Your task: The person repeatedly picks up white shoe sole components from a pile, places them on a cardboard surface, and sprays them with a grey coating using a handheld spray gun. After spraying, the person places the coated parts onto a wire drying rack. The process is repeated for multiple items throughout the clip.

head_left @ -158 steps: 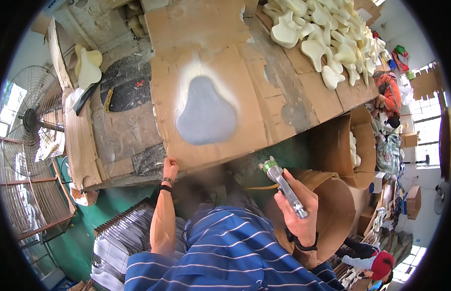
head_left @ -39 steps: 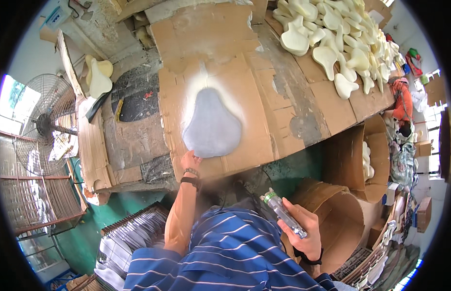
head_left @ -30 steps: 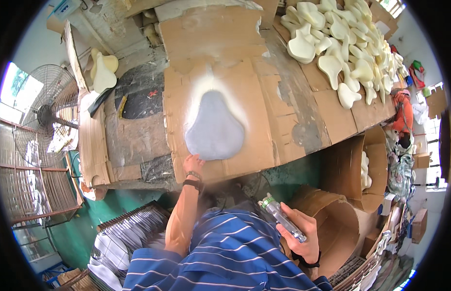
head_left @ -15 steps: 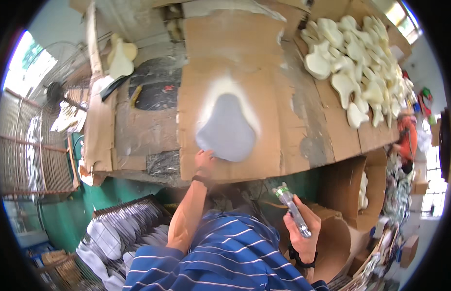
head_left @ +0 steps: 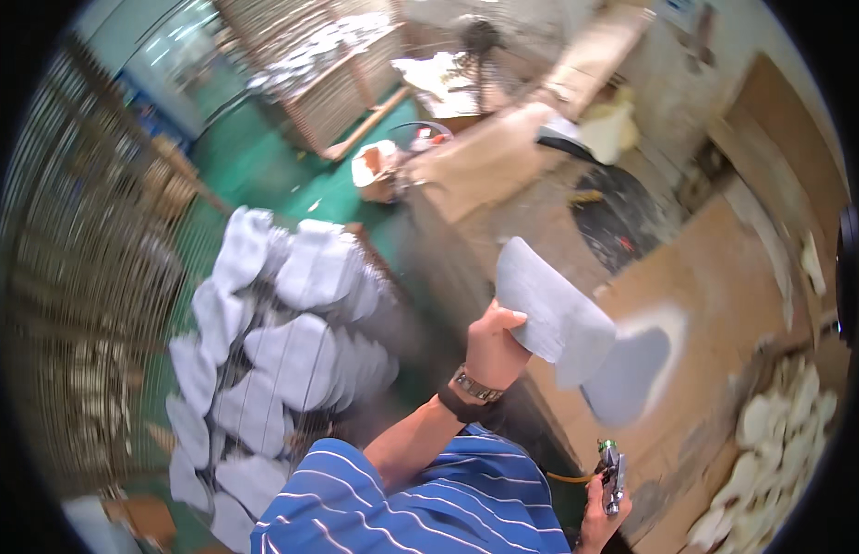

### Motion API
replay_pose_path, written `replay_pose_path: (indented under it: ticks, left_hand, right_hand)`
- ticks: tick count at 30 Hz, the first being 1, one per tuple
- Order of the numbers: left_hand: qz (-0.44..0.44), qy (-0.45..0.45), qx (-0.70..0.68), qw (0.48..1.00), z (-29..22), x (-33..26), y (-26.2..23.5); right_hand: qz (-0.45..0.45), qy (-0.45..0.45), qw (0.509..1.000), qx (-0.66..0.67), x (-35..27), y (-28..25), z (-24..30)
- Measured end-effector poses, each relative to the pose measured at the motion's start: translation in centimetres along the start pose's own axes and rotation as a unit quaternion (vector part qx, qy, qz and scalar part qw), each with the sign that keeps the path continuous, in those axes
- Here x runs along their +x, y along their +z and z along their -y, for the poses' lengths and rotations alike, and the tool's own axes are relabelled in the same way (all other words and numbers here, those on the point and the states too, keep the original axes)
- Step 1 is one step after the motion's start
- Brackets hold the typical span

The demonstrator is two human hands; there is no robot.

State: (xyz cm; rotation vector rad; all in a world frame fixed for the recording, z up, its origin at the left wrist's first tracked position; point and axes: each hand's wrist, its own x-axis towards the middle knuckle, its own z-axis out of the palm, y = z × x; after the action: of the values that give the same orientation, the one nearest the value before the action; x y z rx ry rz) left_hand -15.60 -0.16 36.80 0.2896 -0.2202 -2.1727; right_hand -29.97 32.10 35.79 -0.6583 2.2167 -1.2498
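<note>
Left hand pinches grey pad over counter, partly obstructing grey patch. Right hand grips spray gun. Racked pads stand left; cream foam pieces lie right.

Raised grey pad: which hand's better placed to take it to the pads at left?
Probably left hand: it holds the grey pad, nearer the pads at left; right hand holds a spray gun.

Table: was worn and partly covered by cardboard.
Cardboard: bore a grey shape with a pale halo around it.
Dark patch: held a yellow strip and a red scrap.
Lower right: cream pieces lay heaped.
Floor: was green; a box stood beside the table.
</note>
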Motion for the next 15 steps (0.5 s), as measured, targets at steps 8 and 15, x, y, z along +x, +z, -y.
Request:
replay_pose_path:
  ticks: [8,15]
  left_hand:
    - [-0.02,0.354,-0.021,0.935,-17.0,-6.2,-3.4]
    - [-0.107,0.621,0.044,0.775,-25.7,-14.9,-6.3]
  right_hand:
    - [0.188,-0.068,0.971,-0.127,4.3,3.8,4.6]
    - [0.261,-0.104,0.959,-0.049,4.8,7.4,7.3]
